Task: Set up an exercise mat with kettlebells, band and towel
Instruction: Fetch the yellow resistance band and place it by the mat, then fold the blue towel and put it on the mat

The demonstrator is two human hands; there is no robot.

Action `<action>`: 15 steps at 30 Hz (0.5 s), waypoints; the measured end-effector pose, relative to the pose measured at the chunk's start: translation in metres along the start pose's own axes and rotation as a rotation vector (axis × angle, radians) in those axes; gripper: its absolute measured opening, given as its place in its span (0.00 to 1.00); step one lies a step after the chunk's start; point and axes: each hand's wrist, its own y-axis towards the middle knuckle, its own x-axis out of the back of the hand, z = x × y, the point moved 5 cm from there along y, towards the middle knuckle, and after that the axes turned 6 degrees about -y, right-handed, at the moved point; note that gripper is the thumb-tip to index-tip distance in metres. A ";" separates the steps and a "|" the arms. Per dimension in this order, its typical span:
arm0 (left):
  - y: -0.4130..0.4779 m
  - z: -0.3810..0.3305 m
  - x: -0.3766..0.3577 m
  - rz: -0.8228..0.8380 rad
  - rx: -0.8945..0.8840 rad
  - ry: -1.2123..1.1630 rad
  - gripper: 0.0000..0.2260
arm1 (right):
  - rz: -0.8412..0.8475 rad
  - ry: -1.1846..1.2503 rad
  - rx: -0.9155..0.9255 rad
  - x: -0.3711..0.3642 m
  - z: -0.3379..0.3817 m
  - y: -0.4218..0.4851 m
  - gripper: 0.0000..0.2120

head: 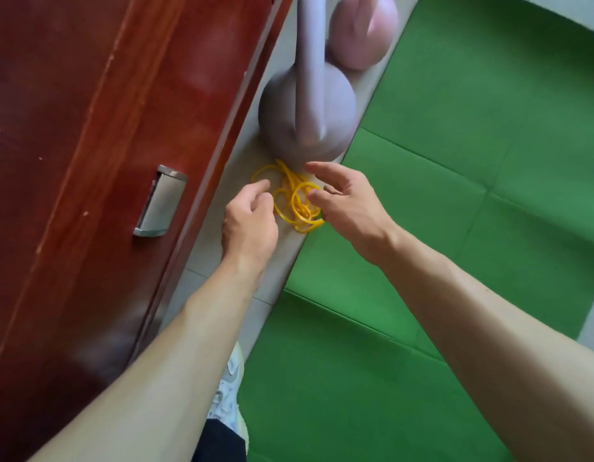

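A tangled yellow band [294,198] lies on the grey floor strip, just in front of a purple kettlebell [307,118]. A pink kettlebell [362,35] stands behind the purple one. The green folding mat [455,211] is spread out to the right. My left hand [249,221] hovers at the band's left side with fingers loosely curled and nothing in them. My right hand [349,201] reaches over the band's right side, fingers spread, thumb tip close to the loops. Whether either hand touches the band I cannot tell. No towel is in view.
A red-brown wooden cabinet [89,161] with a metal handle [160,201] runs along the left, close to the kettlebells. My shoe [230,391] stands on the floor strip beside the mat's near edge.
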 end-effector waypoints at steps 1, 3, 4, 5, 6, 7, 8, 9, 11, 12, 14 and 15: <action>-0.008 -0.008 0.001 -0.008 -0.001 -0.007 0.23 | -0.018 -0.014 0.020 0.009 0.010 -0.007 0.21; -0.023 -0.024 0.003 -0.024 -0.013 -0.024 0.23 | -0.062 -0.004 0.047 0.029 0.029 -0.021 0.17; -0.032 -0.034 0.004 -0.026 -0.026 -0.034 0.23 | -0.079 0.017 0.044 0.039 0.038 -0.030 0.15; -0.044 -0.046 0.004 -0.023 -0.040 -0.043 0.23 | -0.090 0.032 0.051 0.050 0.048 -0.041 0.13; -0.057 -0.059 0.004 -0.011 -0.064 -0.051 0.23 | -0.107 0.041 0.065 0.063 0.058 -0.053 0.14; -0.072 -0.075 0.003 0.007 -0.092 -0.056 0.23 | -0.125 0.043 0.086 0.076 0.070 -0.067 0.15; -0.086 -0.090 0.002 0.029 -0.125 -0.065 0.23 | -0.148 0.046 0.101 0.088 0.080 -0.081 0.15; -0.101 -0.105 0.002 0.050 -0.157 -0.081 0.24 | -0.169 0.058 0.113 0.099 0.091 -0.095 0.15; -0.130 -0.142 0.000 0.083 -0.226 -0.107 0.23 | -0.196 0.109 0.114 0.122 0.115 -0.125 0.13; -0.147 -0.162 0.000 0.093 -0.257 -0.119 0.23 | -0.211 0.136 0.096 0.134 0.129 -0.144 0.13; -0.182 -0.205 0.001 0.112 -0.324 -0.145 0.25 | -0.251 0.174 0.079 0.159 0.159 -0.178 0.14; -0.203 -0.230 0.003 0.125 -0.366 -0.153 0.25 | -0.272 0.186 0.087 0.174 0.178 -0.196 0.16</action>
